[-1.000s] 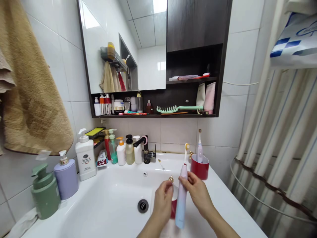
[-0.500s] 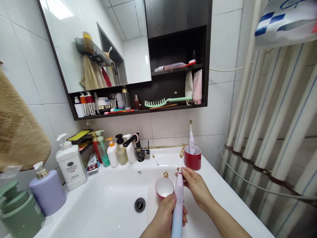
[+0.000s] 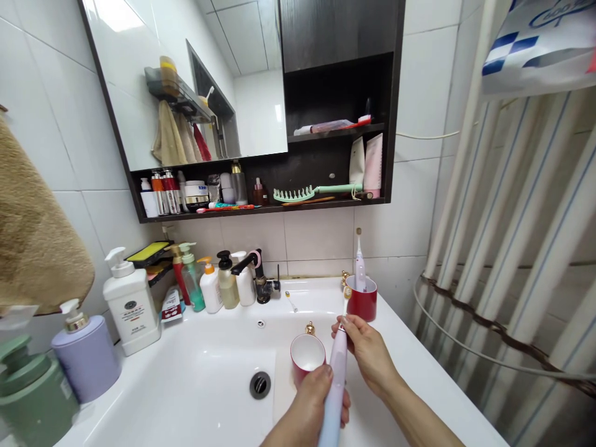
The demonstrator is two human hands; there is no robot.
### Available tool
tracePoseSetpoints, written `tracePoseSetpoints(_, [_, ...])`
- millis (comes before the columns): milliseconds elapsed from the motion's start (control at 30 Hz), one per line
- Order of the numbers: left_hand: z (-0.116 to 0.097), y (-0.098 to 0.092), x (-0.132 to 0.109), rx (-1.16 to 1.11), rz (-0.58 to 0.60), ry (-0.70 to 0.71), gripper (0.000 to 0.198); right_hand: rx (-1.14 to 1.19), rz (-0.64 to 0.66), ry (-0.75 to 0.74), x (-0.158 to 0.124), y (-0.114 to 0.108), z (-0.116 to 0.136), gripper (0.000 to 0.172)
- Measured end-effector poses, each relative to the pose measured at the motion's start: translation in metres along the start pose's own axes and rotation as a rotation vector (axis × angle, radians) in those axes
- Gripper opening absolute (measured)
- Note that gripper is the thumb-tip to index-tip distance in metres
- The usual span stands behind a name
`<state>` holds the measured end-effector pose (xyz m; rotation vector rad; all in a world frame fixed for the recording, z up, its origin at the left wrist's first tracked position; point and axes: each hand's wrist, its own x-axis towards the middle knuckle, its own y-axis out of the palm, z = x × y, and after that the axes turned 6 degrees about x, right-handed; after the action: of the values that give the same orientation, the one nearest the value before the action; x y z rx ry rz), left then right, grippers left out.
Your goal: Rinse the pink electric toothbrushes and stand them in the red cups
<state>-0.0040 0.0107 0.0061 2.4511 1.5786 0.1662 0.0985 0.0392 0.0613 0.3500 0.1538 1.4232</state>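
My left hand (image 3: 314,400) is wrapped round the pink-to-blue handle of an electric toothbrush (image 3: 336,379), tilted with its head pointing away from me. At the neck, the fingertips of my right hand (image 3: 367,344) pinch the base of the white brush head (image 3: 347,301). Just left of the handle is a red cup (image 3: 308,355) with a white inside, partly hidden by my left hand. Behind my right hand, a second red cup (image 3: 362,304) holds a lilac electric toothbrush (image 3: 359,267) upright. A loose small brush head (image 3: 291,302) lies on the sink's back ledge.
A black faucet (image 3: 261,279) stands behind the white sink (image 3: 186,379), whose drain (image 3: 260,385) is left of my hands. Several pump bottles (image 3: 133,301) line the left side. A dark cabinet (image 3: 338,167) hangs above; white pipes (image 3: 526,236) run along the right.
The toothbrush has tilted slightly, its head shifting right towards the standing red cup. Both hands keep their grip on it. The view has shifted a little.
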Motion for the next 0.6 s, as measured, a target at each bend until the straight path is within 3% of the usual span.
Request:
tracePoseSetpoints(133, [0.0002, -0.0009, 0.0005, 0.154, -0.084, 0.067, 0.033, -0.011, -0.039, -0.012, 0.0008, 0.0002, -0.0013, 0.022])
tracePoseSetpoints(267, [-0.0027, 0.0011, -0.0008, 0.159, -0.065, 0.046, 0.036, -0.038, -0.058, -0.02, 0.0015, 0.0002, -0.001, 0.023])
tracePoseSetpoints(400, [-0.007, 0.0031, -0.0027, 0.228, -0.146, 0.061, 0.035, -0.041, -0.043, -0.031, 0.0017, -0.0001, -0.0004, 0.024])
tracePoseSetpoints(600, [-0.0003, 0.0006, 0.0001, 0.083, -0.005, 0.01, 0.039, 0.036, -0.065, -0.001, 0.0039, -0.0035, 0.0014, 0.021])
